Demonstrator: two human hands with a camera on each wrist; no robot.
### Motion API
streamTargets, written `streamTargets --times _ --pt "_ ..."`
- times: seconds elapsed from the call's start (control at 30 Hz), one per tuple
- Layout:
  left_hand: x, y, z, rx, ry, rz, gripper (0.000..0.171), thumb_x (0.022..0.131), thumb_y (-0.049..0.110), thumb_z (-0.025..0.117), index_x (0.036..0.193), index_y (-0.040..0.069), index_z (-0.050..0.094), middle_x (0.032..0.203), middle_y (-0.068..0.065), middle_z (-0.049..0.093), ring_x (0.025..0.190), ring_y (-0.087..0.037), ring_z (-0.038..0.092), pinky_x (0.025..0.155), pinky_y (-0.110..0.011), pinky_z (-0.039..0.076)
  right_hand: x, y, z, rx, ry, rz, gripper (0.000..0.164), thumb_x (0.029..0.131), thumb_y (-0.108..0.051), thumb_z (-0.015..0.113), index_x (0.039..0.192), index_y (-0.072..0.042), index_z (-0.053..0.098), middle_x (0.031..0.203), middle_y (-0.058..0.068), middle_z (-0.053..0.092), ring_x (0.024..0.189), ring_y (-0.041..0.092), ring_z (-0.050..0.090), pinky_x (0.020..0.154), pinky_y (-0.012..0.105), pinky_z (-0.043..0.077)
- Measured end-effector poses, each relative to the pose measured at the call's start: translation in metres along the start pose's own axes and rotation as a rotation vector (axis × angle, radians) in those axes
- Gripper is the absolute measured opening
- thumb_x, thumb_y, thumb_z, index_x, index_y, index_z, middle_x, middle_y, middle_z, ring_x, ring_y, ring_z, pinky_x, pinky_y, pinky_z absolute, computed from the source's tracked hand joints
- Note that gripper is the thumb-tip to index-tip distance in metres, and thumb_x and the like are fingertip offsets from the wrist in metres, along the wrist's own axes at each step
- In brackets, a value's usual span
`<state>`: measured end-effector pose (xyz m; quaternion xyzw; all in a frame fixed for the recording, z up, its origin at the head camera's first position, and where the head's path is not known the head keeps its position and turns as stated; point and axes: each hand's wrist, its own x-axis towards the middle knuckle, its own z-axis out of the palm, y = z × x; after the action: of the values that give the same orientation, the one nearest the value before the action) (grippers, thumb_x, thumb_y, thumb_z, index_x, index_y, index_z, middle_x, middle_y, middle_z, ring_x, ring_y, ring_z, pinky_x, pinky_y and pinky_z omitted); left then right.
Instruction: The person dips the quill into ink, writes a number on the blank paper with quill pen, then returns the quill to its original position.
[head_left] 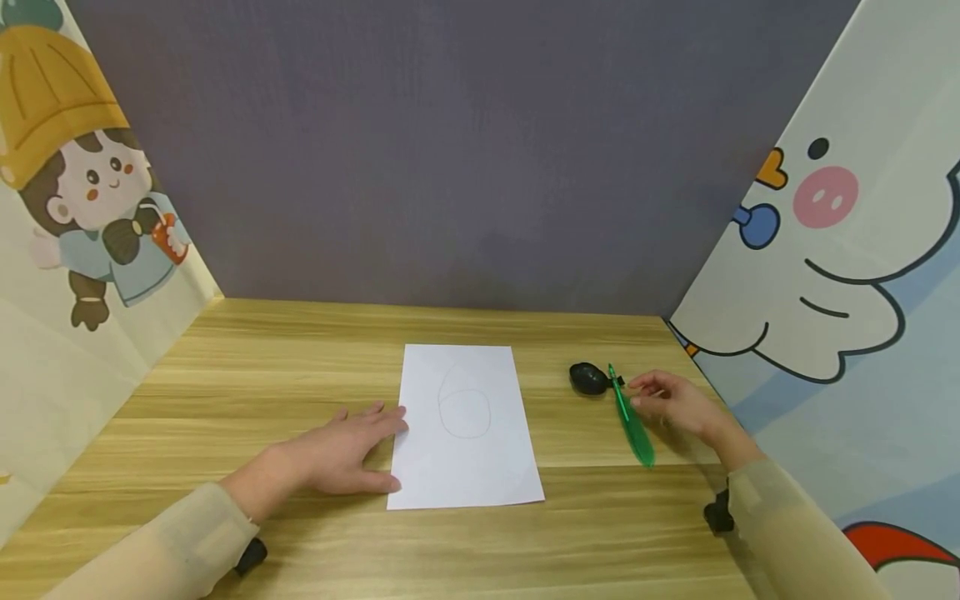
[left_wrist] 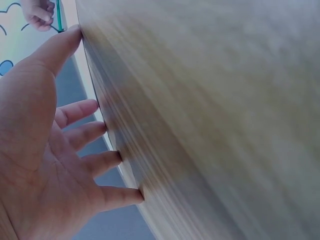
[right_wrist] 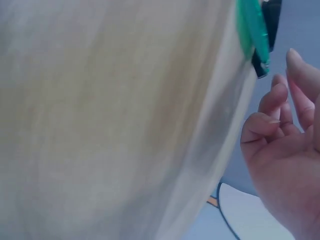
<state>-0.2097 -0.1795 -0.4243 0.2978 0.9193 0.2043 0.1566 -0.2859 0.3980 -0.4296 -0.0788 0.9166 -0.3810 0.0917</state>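
A white sheet of paper (head_left: 435,467) lies on the table with a thin pencil-like drawing on it, a rounded loop with a curved stroke above. My left hand (head_left: 348,450) rests spread on the table, with thumb and fingertips at the sheet's left edge; the left wrist view shows those fingertips touching down. To the right of the sheet, a green feather pen (head_left: 630,421) lies across the narrow end of a black egg-shaped object (head_left: 588,379). Just right of the pen is my right hand (head_left: 675,407), its fingers loosely bent and holding nothing. A gap separates them from the pen (right_wrist: 257,30) in the right wrist view.
The wood-grain table (head_left: 300,358) ends at a dark grey panel (head_left: 450,167) at the back. Cartoon-printed walls (head_left: 862,275) stand on the left and right, the right one close to my right arm. A black wrist device (head_left: 718,512) hangs under the right sleeve.
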Motion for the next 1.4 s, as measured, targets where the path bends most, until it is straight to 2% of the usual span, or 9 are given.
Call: streamTargets --times 0.3,0.57,0.77,0.93,1.1,1.3,1.4 --pt "0.000 0.001 -0.001 0.025 0.010 0.011 0.090 0.099 0.059 0.077 0.165 0.006 0.046 0.181 -0.014 0.030 0.167 -0.046 0.027 0.123 -0.086 0.021 0.000 -0.024 0.004 -0.020 0.063 -0.071 0.037 0.108 -0.024 0.073 0.139 -0.004 0.067 0.120 0.015 0.069 0.096 0.021 0.066 0.076 0.033 0.057" --pt "-0.001 -0.003 -0.001 0.024 0.012 0.017 0.092 0.099 0.061 0.075 0.166 0.006 0.045 0.180 -0.016 0.033 0.167 -0.047 0.028 0.124 -0.085 0.022 -0.003 -0.059 0.030 0.059 0.023 -0.132 0.036 0.106 -0.024 0.076 0.137 -0.006 0.069 0.114 0.014 0.067 0.084 0.021 0.060 0.069 0.030 0.053" --pt "-0.001 -0.004 -0.001 0.024 0.016 0.024 0.090 0.099 0.064 0.073 0.163 0.006 0.048 0.179 -0.017 0.034 0.166 -0.047 0.029 0.125 -0.084 0.023 -0.004 -0.082 0.050 0.053 -0.005 -0.212 0.030 0.107 -0.017 0.073 0.133 -0.003 0.070 0.108 0.010 0.067 0.085 0.020 0.060 0.070 0.028 0.053" --pt "-0.001 -0.004 -0.002 0.015 0.015 0.025 0.089 0.100 0.066 0.071 0.162 0.005 0.049 0.179 -0.018 0.035 0.166 -0.048 0.028 0.126 -0.083 0.022 -0.006 -0.091 0.062 0.029 -0.001 -0.254 0.025 0.107 -0.017 0.073 0.130 -0.006 0.071 0.107 0.007 0.068 0.085 0.016 0.061 0.071 0.025 0.053" --pt "-0.001 -0.005 -0.002 0.011 0.022 0.020 0.090 0.100 0.070 0.068 0.160 0.005 0.051 0.177 -0.018 0.038 0.166 -0.048 0.030 0.126 -0.082 0.022 -0.007 -0.095 0.072 0.012 0.002 -0.292 0.029 0.107 -0.018 0.074 0.131 -0.003 0.069 0.108 0.007 0.070 0.086 0.013 0.061 0.071 0.026 0.053" --pt "0.000 -0.008 -0.002 0.029 0.032 0.024 0.088 0.101 0.072 0.066 0.158 0.006 0.055 0.175 -0.017 0.042 0.164 -0.046 0.035 0.127 -0.080 0.025 -0.008 -0.101 0.081 -0.044 0.039 -0.304 0.027 0.105 -0.023 0.077 0.130 -0.015 0.071 0.108 0.002 0.070 0.084 0.012 0.061 0.069 0.027 0.053" --pt "0.000 -0.009 -0.002 0.027 0.036 0.031 0.087 0.101 0.070 0.066 0.158 0.006 0.055 0.175 -0.018 0.042 0.163 -0.045 0.038 0.127 -0.079 0.026 -0.009 -0.103 0.085 -0.082 0.064 -0.332 0.027 0.104 -0.025 0.078 0.129 -0.016 0.073 0.107 0.000 0.070 0.083 0.010 0.060 0.067 0.026 0.052"
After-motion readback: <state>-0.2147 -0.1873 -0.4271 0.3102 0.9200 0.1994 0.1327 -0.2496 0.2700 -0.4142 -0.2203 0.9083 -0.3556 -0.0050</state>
